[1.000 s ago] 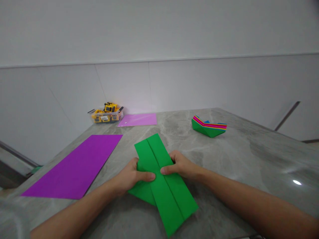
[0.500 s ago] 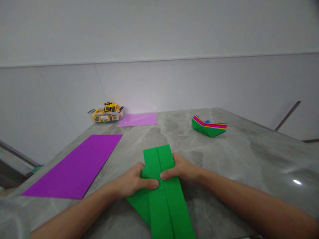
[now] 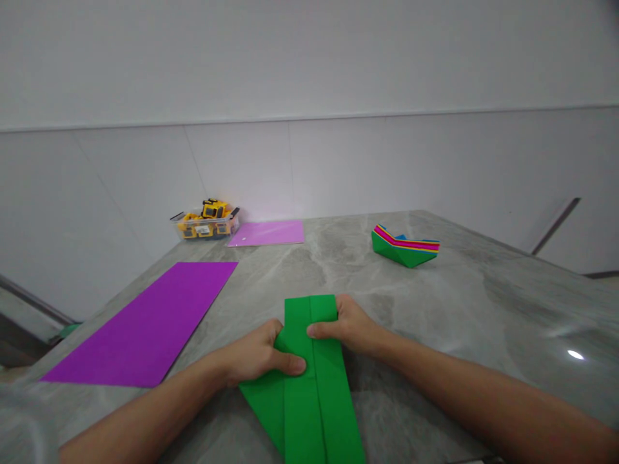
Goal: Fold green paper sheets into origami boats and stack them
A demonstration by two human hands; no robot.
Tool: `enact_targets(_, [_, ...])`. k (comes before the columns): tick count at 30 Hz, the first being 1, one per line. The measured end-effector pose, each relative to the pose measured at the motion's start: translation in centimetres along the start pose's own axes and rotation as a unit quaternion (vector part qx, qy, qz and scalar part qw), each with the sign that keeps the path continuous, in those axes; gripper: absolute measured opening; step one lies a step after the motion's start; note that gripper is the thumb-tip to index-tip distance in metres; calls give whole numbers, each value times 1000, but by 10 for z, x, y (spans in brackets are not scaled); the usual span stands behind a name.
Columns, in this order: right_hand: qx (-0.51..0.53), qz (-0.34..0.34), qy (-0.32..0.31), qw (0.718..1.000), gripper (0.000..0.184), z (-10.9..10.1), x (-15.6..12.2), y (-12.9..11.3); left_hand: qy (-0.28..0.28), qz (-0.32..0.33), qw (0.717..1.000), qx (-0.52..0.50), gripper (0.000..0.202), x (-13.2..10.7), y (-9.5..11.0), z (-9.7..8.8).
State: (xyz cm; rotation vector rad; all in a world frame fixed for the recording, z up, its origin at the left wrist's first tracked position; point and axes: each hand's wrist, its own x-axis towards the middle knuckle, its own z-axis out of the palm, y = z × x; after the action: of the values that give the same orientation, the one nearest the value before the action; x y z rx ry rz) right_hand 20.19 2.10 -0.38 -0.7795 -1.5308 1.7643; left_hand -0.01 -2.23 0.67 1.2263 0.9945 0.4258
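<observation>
A folded sheet of green paper lies between my hands, with a lengthwise crease down its middle and a triangular flap out to the left. My left hand grips its left side, thumb on top and fingers hidden behind the flap. On the right edge, nearer the far end, my right hand pinches the paper with the thumb pressed beside the crease. The lower end of the paper runs out of view. Farther back on the right sits a folded paper boat, green below with pink, yellow and blue bands along its rim.
A purple sheet lies flat at the left of the grey marbled table. Behind it are a pink sheet and a clear plastic box holding yellow toy vehicles. A white wall stands behind the table.
The green paper has turned a little and its far end has dropped toward me. My right thumb has slid slightly up and left, while my left thumb sits a bit lower.
</observation>
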Motion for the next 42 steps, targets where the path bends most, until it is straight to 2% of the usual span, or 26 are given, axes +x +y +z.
enact_targets(6, [-11, 12, 57, 998, 25, -3, 9, 12, 24, -34, 999, 10, 34, 3, 2, -1])
enact_targets(8, [-55, 9, 78, 995, 26, -7, 14, 14, 48, -32, 995, 80, 32, 6, 3, -3])
enact_targets(9, [-84, 7, 92, 992, 26, -10, 18, 15, 79, -19, 987, 141, 33, 8, 4, -4])
enact_targets(10, [-113, 5, 108, 988, 26, -13, 21, 16, 131, 9, 968, 215, 38, 10, 3, -4])
enact_targets(11, [-134, 3, 122, 983, 26, -17, 24, 18, 192, 48, 935, 295, 46, 12, 3, -4])
enact_targets(13, [-172, -3, 147, 974, 23, -25, 30, 21, 297, 142, 834, 444, 66, 16, -2, -2])
enact_targets(14, [-191, -6, 158, 969, 21, -27, 31, 22, 306, 179, 788, 503, 72, 18, -4, -1])
enact_targets(15, [-208, -10, 172, 963, 21, -29, 32, 23, 283, 198, 759, 552, 71, 20, -8, 1])
enact_targets(16, [-228, -21, 193, 954, 28, -29, 32, 24, 237, 198, 746, 590, 64, 21, -11, 2])
enact_targets(18, [-288, -76, 251, 921, 55, -27, 30, 23, 146, 167, 739, 636, 50, 22, -16, 5])
enact_targets(20, [-351, -145, 283, 881, 69, -23, 26, 20, 112, 135, 734, 656, 51, 22, -19, 8])
enact_targets(21, [-363, -163, 274, 875, 67, -21, 23, 19, 112, 127, 730, 662, 54, 21, -20, 8])
enact_targets(22, [-356, -163, 250, 886, 62, -19, 21, 18, 115, 123, 728, 664, 58, 20, -20, 9])
enact_targets(23, [-330, -140, 214, 909, 58, -18, 18, 18, 118, 119, 727, 666, 62, 19, -20, 10])
enact_targets(25, [-264, -69, 131, 953, 53, -15, 13, 19, 119, 110, 727, 668, 69, 18, -19, 11])
enact_targets(27, [-231, -17, 68, 971, 46, -14, 10, 23, 114, 103, 728, 669, 69, 16, -17, 12])
enact_targets(29, [-248, -19, 44, 968, 34, -15, 10, 27, 108, 102, 727, 670, 68, 16, -16, 12])
enact_targets(32, [-297, -61, 62, 951, 21, -19, 16, 32, 104, 102, 723, 675, 69, 17, -16, 11])
enact_targets(42, [-358, -91, 109, 923, 17, -37, 43, 31, 101, 99, 720, 679, 71, 18, -15, 10])
